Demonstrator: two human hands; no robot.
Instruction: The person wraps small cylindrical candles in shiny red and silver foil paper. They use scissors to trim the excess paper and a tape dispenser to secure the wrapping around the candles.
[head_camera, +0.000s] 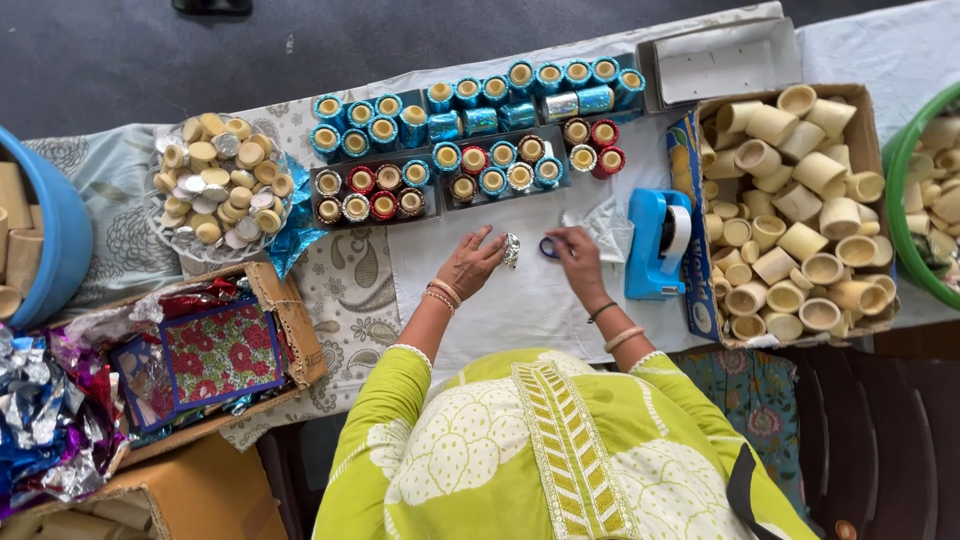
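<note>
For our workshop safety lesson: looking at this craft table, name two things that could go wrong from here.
1. The small silver foil-wrapped piece pinched in the left hand could slip or its foil tear.
2. The right hand works close to the blue tape dispenser; its cutting edge might nick a finger.

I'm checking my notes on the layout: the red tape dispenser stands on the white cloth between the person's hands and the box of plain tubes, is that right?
Not quite: the tape dispenser is blue, not red, as the head view shows. It does stand on the white cloth, between the person's hands and the box of plain tubes.
</note>
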